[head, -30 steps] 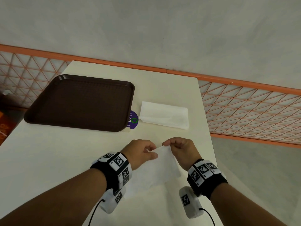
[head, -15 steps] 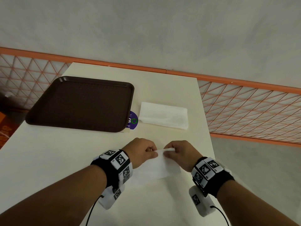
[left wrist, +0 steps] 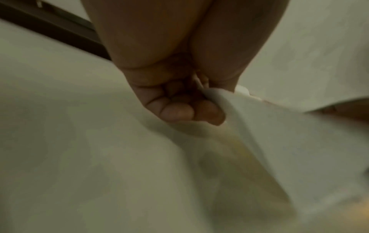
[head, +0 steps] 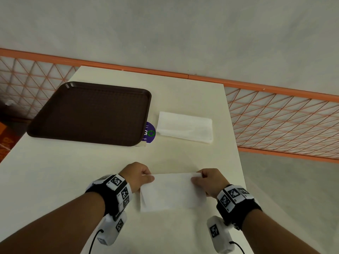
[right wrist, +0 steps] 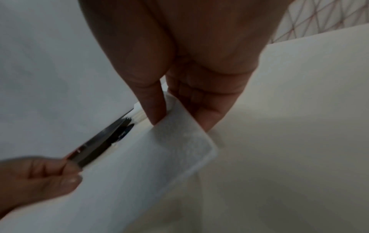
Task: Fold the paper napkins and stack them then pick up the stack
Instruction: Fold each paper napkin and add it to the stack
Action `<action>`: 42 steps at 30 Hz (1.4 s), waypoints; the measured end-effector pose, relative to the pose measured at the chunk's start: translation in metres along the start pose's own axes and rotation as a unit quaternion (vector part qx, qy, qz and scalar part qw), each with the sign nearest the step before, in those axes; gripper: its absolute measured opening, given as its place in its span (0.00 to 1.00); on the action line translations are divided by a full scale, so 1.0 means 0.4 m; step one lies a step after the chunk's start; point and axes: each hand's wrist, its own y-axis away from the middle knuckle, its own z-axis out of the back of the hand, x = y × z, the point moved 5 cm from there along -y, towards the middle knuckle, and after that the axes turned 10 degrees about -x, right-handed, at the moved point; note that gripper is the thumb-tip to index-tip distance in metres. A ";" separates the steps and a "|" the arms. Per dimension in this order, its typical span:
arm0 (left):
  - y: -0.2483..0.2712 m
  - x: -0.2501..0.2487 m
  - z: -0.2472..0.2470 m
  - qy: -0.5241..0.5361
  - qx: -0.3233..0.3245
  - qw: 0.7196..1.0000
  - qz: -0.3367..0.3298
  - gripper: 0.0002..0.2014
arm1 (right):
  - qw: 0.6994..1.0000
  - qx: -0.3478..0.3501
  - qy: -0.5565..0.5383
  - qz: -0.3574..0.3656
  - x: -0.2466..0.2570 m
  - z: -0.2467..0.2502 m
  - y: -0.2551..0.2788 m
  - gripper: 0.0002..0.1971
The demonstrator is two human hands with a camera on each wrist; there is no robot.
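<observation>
The cream table (head: pixel 95 180) carries everything here, with a brown tray (head: pixel 88 112) on its far left part and a purple sticker (head: pixel 149 133) peeping out at the tray's near right corner. Just right of the sticker lies a folded napkin (head: pixel 185 127), flat and apart from the hands, which looks like the start of the stack. Nearer the person, a second napkin (head: pixel 172 191) is stretched between the two hands just above the tabletop. A second ago the hands were close together at its top edge and it hung lower in a narrower shape; now they have drawn apart to opposite ends, so the paper is spread wide with its top edge taut. That suggests the fold is being squared up before pressing it flat. The left hand (head: pixel 139 176) pinches the left corner between thumb and curled fingers; the right hand (head: pixel 211 181) pinches the right corner likewise.
</observation>
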 end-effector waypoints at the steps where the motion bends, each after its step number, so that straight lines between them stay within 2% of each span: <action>1: -0.008 0.002 -0.001 -0.046 -0.012 0.999 -0.016 0.07 | 1.000 -0.010 0.024 0.015 0.004 -0.005 0.000 0.05; 3: -0.015 -0.002 -0.005 -0.125 -0.034 0.991 -0.040 0.07 | 0.994 -0.031 0.095 0.055 0.017 -0.015 0.000 0.07; 6: -0.018 -0.007 -0.013 -0.183 -0.060 0.980 -0.047 0.08 | 0.978 -0.065 0.182 0.080 0.023 -0.026 0.005 0.11; 9: -0.014 -0.014 -0.016 -0.230 -0.094 0.966 -0.074 0.13 | 0.960 -0.095 0.242 0.102 0.034 -0.028 0.022 0.07; 11: -0.007 -0.020 -0.011 -0.253 -0.133 0.953 -0.103 0.17 | 0.927 -0.119 0.315 0.164 0.049 -0.027 0.031 0.20; 12: -0.002 -0.027 -0.010 -0.272 -0.159 0.940 -0.132 0.20 | 0.906 -0.134 0.339 0.214 0.063 -0.030 0.044 0.25; 14: 0.020 -0.053 -0.016 -0.292 -0.211 0.906 -0.222 0.17 | 0.866 -0.162 0.344 0.325 0.095 -0.046 0.069 0.26; 16: 0.048 -0.072 -0.052 -0.306 -0.229 0.870 -0.311 0.10 | 0.839 -0.124 0.362 0.386 0.102 -0.088 0.096 0.24; 17: 0.058 -0.071 -0.079 -0.318 -0.208 0.865 -0.326 0.12 | 0.838 -0.076 0.378 0.386 0.093 -0.116 0.099 0.25; 20: 0.075 -0.033 -0.151 -0.331 -0.117 0.898 -0.266 0.25 | 0.843 -0.003 0.415 0.343 0.033 -0.160 0.099 0.32; 22: 0.083 0.004 -0.173 -0.348 -0.104 0.896 -0.256 0.27 | 0.845 0.002 0.443 0.300 -0.005 -0.164 0.101 0.30; 24: 0.092 0.039 -0.175 -0.355 -0.094 0.893 -0.262 0.28 | 0.853 0.017 0.447 0.267 -0.033 -0.150 0.099 0.35; 27: 0.088 0.072 -0.154 -0.361 -0.062 0.896 -0.251 0.32 | 0.859 -0.001 0.443 0.257 -0.065 -0.114 0.096 0.40; 30: 0.077 0.051 -0.132 -0.357 -0.079 0.897 -0.250 0.32 | 0.861 -0.019 0.441 0.252 -0.044 -0.094 0.101 0.44; 33: 0.070 0.011 -0.159 -0.363 -0.088 0.888 -0.269 0.28 | 0.862 0.006 0.423 0.278 -0.007 -0.138 0.100 0.39; 34: 0.072 0.007 -0.168 -0.361 -0.067 0.893 -0.261 0.28 | 0.852 0.004 0.439 0.286 0.001 -0.148 0.099 0.36; 37: 0.070 0.006 -0.156 -0.360 -0.055 0.898 -0.248 0.30 | 0.853 -0.017 0.425 0.303 0.012 -0.138 0.098 0.28; 39: 0.061 -0.019 -0.120 -0.358 -0.070 0.901 -0.234 0.32 | 0.859 -0.010 0.410 0.306 0.028 -0.115 0.093 0.28; 42: 0.033 -0.075 -0.093 -0.386 -0.065 0.896 -0.211 0.29 | 0.857 0.005 0.427 0.287 0.062 -0.087 0.064 0.31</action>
